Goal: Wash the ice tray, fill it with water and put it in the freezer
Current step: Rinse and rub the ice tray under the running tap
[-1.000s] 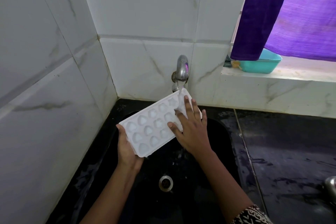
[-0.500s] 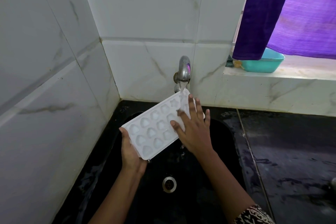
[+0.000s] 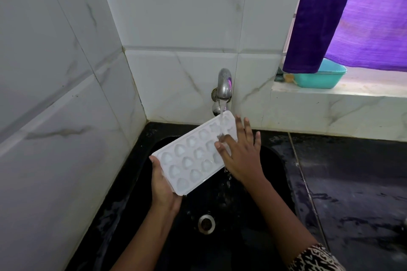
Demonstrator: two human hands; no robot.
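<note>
A white ice tray with heart-shaped cups is held tilted over the black sink, its far end under the running steel tap. My left hand grips the tray's near short end from below. My right hand lies flat on the tray's far part, fingers spread, in the stream of water. Water runs off the tray's lower edge into the sink.
White marble-look tiled walls close in the left and back. The drain sits at the sink's bottom. A wet black counter extends right. On the window ledge stands a teal tub behind a purple curtain.
My right hand has shifted a little over the tray's far cups under the water. The left hand keeps its grip on the tray's near end.
</note>
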